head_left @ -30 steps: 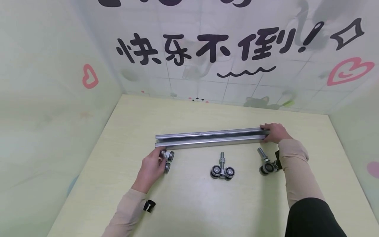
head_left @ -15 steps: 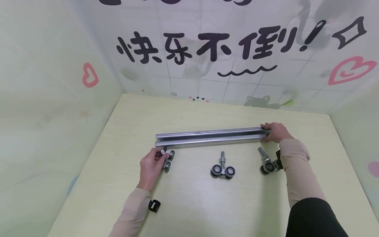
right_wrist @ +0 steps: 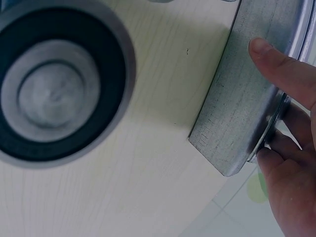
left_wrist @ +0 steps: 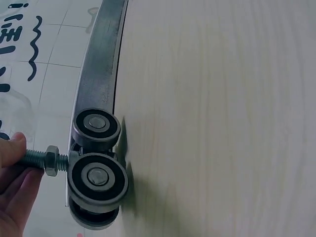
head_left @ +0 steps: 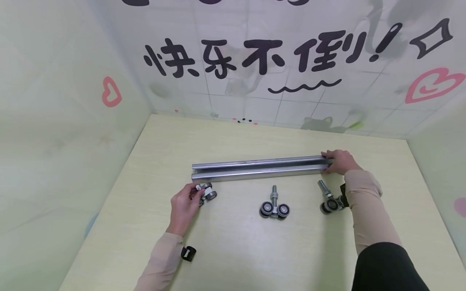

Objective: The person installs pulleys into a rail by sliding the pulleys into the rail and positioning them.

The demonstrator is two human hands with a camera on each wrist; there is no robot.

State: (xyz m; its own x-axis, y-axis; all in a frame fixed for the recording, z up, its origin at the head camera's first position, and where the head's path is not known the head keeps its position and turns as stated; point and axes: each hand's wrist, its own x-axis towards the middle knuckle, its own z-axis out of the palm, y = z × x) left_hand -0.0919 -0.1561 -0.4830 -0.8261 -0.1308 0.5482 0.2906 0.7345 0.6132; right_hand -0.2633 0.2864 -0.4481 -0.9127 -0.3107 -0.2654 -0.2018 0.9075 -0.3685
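My left hand (head_left: 183,208) pinches the threaded bolt (left_wrist: 34,159) of a roller trolley (head_left: 208,191). Its black-and-metal wheels (left_wrist: 98,176) show up close in the left wrist view, in front of the rail's left end. A long metal channel rail (head_left: 255,169) lies across the table with its slot upward. My right hand (head_left: 340,161) grips the rail's right end, the thumb on its near side in the right wrist view and the other fingers at the slotted top and far side.
A second roller trolley (head_left: 274,208) lies mid-table, bolt pointing away. A third trolley (head_left: 330,204) sits by my right wrist, partly hidden by the wrist strap. Printed wall panels (head_left: 233,105) border the table (head_left: 233,250) at the back and sides.
The trolley in my left hand has turned, so its wheels now point more to the right. My left hand has shifted slightly. My right hand and the rail have stayed put.
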